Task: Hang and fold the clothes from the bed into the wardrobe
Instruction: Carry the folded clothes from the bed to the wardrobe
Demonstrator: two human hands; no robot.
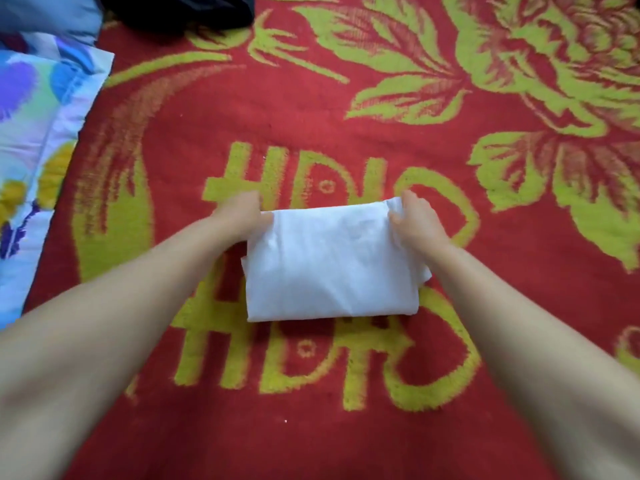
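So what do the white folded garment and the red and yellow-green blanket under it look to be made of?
White folded garment: thin, matte woven cloth, probably cotton; soft creases, limp corners. Red and yellow-green blanket: thick, fuzzy pile, likely synthetic or wool blend; pattern edges look blurred. Both are guesses from appearance.

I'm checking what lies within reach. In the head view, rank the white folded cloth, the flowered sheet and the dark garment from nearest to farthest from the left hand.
1. White folded cloth: the left hand grips its far left corner.
2. Flowered sheet: off to the left, at the blanket's edge.
3. Dark garment: farthest, at the top of the view.
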